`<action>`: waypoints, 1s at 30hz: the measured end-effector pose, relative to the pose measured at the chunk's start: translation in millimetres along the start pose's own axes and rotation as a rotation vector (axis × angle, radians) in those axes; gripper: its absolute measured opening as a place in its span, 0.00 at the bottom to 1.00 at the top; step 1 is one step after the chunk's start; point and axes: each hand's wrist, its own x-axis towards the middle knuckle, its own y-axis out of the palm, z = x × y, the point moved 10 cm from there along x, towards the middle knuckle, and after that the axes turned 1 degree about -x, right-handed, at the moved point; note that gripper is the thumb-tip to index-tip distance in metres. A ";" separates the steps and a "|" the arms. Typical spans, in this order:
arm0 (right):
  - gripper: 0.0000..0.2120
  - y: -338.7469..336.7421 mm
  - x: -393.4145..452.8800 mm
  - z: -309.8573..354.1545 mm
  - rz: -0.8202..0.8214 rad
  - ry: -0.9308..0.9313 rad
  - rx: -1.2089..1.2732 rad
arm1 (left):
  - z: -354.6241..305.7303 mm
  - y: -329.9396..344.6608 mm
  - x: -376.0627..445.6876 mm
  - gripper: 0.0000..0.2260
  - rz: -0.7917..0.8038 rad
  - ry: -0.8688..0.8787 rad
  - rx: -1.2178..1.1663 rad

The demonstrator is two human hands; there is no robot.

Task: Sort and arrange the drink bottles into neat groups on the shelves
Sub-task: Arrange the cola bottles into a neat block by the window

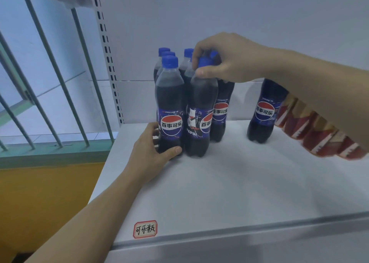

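My right hand (229, 58) is clamped around the neck of one Pepsi bottle (200, 111), thumb in front just under the blue cap (203, 61), fingers curled over the top. That bottle stands upright on the white shelf (239, 183), front row of a tight cluster (185, 95) near the back left corner. My left hand (153, 151) is wrapped around the base of the front left bottle (170, 107), thumb across the front, fingers round the far side, wrist resting on the shelf. The two bottles are touching. More blue-capped ones stand packed right behind them, and another (220, 111) is just to the right.

One lone Pepsi (263, 111) stands well apart on the right, top hidden by my forearm. Behind it are some red-labelled items (319, 137), too blurry to tell what they are. A red-bordered sticker (145, 229) with handwritten characters sits on the front edge.
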 end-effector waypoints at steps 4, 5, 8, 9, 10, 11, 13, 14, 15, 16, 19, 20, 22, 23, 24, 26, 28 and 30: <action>0.11 -0.7 0.0 -4.6 -0.129 0.062 -0.001 | -1.6 -0.7 -1.2 0.33 -0.003 0.003 -0.004; 0.13 -1.0 -1.4 -4.7 -0.154 0.076 0.000 | -1.3 -0.6 -1.4 0.33 -0.002 0.002 -0.006; 0.16 0.5 -6.8 -2.3 -0.171 0.106 -0.011 | -1.2 -1.2 -1.6 0.33 -0.002 -0.005 -0.010; 0.17 1.9 -8.4 -3.2 -0.158 0.129 -0.004 | -1.2 -1.5 -1.6 0.33 -0.003 -0.006 -0.011; 0.19 1.5 -10.4 -5.9 -0.154 0.157 0.037 | -1.5 -1.8 -1.8 0.33 -0.003 -0.004 -0.010; 0.22 -2.4 -13.4 -9.1 -0.175 0.186 0.095 | -1.9 -2.0 -2.1 0.33 -0.003 0.000 -0.009; 0.23 -28.5 -25.2 -22.1 -0.333 0.222 0.089 | -2.6 -1.5 -2.1 0.34 0.003 0.007 -0.004; 0.21 -46.5 -33.6 -33.1 -0.436 0.251 -0.024 | -2.6 -1.0 -1.9 0.34 0.007 0.010 -0.002; 0.20 -62.5 -42.7 -48.7 -0.500 0.318 -0.203 | -2.4 -0.6 -1.6 0.33 0.010 0.013 0.000; 0.21 -72.3 -50.9 -70.1 -0.489 0.435 -0.378 | -2.4 -0.1 -1.6 0.33 0.014 0.016 -0.001; 0.27 -52.1 -77.1 -143.9 -0.137 0.793 -0.318 | -2.4 -1.1 -1.7 0.31 0.005 0.023 -0.005; 0.24 -36.9 -85.0 -155.8 -0.042 0.828 -0.178 | -3.2 -1.0 -1.9 0.30 0.003 0.028 0.003; 0.15 -25.6 -89.4 -159.1 -0.042 0.748 -0.058 | -4.8 -1.2 -2.5 0.29 0.000 0.035 0.015; 0.11 -28.2 -88.5 -154.8 -0.085 0.678 -0.067 | -4.7 -1.4 -2.5 0.29 -0.002 0.035 0.016; 0.08 -30.8 -87.3 -146.7 -0.116 0.603 -0.082 | -4.0 -1.2 -2.2 0.30 -0.002 0.035 0.016; 0.03 -34.9 -85.6 -127.8 -0.133 0.480 -0.070 | -3.0 -0.6 -1.7 0.31 -0.001 0.035 0.016; 0.01 -35.1 -83.6 -109.4 -0.117 0.392 0.014 | -2.7 -0.4 -1.2 0.32 0.000 0.039 0.017; 0.02 -33.4 -80.4 -91.5 -0.107 0.351 0.115 | -2.3 -0.7 -1.5 0.32 -0.001 0.038 0.014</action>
